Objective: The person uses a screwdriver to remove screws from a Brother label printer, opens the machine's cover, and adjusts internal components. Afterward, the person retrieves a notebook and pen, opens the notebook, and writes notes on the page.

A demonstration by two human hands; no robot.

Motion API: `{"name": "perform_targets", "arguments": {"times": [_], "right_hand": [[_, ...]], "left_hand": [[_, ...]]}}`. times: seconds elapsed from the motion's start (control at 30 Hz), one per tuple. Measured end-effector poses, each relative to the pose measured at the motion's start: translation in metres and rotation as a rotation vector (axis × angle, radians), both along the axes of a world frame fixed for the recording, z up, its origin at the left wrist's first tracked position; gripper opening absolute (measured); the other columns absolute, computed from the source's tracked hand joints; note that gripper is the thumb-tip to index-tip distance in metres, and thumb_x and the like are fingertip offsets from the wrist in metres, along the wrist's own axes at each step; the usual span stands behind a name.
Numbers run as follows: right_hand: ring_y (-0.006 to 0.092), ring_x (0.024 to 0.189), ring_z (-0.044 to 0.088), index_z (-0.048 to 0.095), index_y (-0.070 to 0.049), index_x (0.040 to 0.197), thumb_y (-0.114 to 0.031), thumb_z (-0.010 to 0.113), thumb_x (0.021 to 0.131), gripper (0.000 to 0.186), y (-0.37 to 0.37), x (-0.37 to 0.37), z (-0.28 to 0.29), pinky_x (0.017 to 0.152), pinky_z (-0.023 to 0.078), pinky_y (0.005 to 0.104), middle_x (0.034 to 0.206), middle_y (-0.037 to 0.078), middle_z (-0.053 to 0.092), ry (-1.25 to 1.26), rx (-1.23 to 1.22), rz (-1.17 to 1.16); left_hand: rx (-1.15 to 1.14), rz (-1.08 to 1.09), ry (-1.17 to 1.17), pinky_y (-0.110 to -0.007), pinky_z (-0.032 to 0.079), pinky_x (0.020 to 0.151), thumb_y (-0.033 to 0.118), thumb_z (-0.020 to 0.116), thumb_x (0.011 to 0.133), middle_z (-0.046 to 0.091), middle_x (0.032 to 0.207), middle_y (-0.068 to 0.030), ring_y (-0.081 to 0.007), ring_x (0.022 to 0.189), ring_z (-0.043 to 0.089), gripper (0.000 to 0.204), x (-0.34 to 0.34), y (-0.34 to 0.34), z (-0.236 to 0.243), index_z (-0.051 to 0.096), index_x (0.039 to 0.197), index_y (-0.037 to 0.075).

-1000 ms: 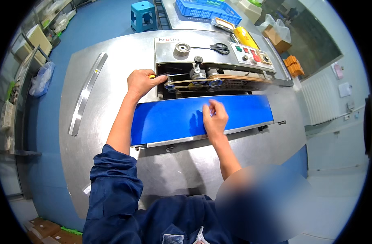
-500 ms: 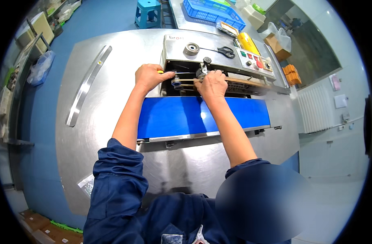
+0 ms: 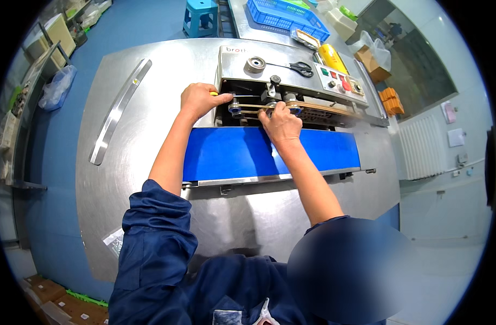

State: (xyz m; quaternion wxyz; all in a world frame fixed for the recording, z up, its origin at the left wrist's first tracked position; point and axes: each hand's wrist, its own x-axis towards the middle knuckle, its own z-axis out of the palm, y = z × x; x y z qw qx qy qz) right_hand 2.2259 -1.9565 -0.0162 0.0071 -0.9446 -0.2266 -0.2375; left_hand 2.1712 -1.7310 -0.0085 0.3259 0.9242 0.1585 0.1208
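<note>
My left hand (image 3: 199, 100) is closed around the yellow handle of a screwdriver (image 3: 213, 93), at the left end of the open mechanism in a steel sealing machine (image 3: 240, 53). The metal shaft reaches right above small rollers (image 3: 234, 108) and thin belts. My right hand (image 3: 283, 124) has its fingers bent onto the belts and rollers near the middle, below a black knob (image 3: 275, 79); exactly what they grip is hidden. A blue conveyor belt (image 3: 226, 154) runs beneath both wrists. A metal ring (image 3: 254, 64) and black scissors (image 3: 301, 68) lie on the machine top, left of the control panel (image 3: 340, 81).
The steel table (image 3: 112, 211) holds a long metal strip (image 3: 118, 111) at left. Behind are a blue crate (image 3: 286, 21), a yellow roll (image 3: 330, 58) and a blue stool (image 3: 198, 19). A cardboard box (image 3: 372, 62) stands right, near orange pieces (image 3: 390, 102).
My right hand rose from over the blue belt onto the rollers, then shifted slightly down. My left hand stays on the screwdriver at the machine's left. The view has shifted slightly.
</note>
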Motion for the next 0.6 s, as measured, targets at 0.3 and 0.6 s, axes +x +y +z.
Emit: {"name": "perform_targets", "arguments": {"times": [0.3, 0.6], "right_hand": [[0.0301, 0.048, 0.061, 0.058, -0.012, 0.097, -0.033, 0.063, 0.069, 0.035, -0.003, -0.007, -0.007, 0.043, 0.050, 0.0409, 0.058, 0.014, 0.058, -0.131, 0.325, 0.091], [0.0207, 0.042, 0.059, 0.057, 0.005, 0.108, -0.026, 0.069, 0.065, 0.054, -0.142, -0.131, -0.013, 0.040, 0.046, 0.0303, 0.053, 0.004, 0.059, -0.048, 0.550, 0.083]], "left_hand": [[0.013, 0.006, -0.029, -0.032, 0.047, 0.054, 0.057, 0.070, 0.068, 0.064, 0.058, -0.0071, -0.0188, 0.054, 0.061, 0.051, -0.001, 0.002, 0.001, 0.071, 0.064, 0.006], [0.115, -0.044, 0.036, -0.034, 0.047, 0.056, 0.062, 0.069, 0.068, 0.065, 0.062, -0.0102, -0.0215, 0.057, 0.061, 0.058, 0.011, 0.002, 0.009, 0.072, 0.067, 0.004]]}}
